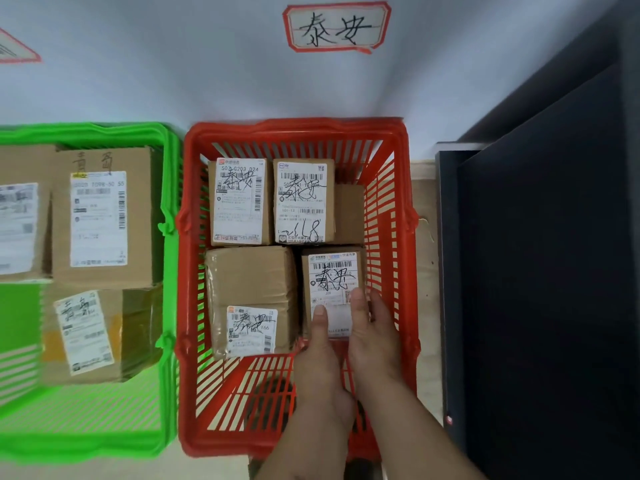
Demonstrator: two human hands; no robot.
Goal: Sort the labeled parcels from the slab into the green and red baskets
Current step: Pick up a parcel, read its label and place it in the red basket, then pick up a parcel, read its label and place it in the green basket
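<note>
Cardboard, small and boxy, is what both hands are on right now: a little brown cardboard parcel with a white shipping label (332,289) sitting at about 4 o'clock inside the red slatted plastic basket (403,216). The left hand (320,344) has its thumb laid flat on the label, and the right hand (372,327) lies beside it with fingers mostly straight along the box's right edge. Looks more like pressing or nudging than a real grip, though the fingertips on the far side are hidden, so I can't swear to it. Both forearms come in from 6 o'clock, wrists low over the basket's near rim.

Handling guess: stiff, light, not fragile-looking, and the label is a bit slick, so I'd take it by the two long side faces rather than the top.

Around it in the same basket: a taped brown cardboard parcel with a small label (251,292) at 8 o'clock, touching or just beside it, a labelled cardboard box (239,202) at 10 o'clock and another labelled box with handwriting (303,202) at 12 to 1 o'clock. Left of that, the green slatted plastic basket (169,188) holds several bigger boxes. A red-framed paper sign with handwritten characters (337,27) hangs on the wall at 12 o'clock.
</note>
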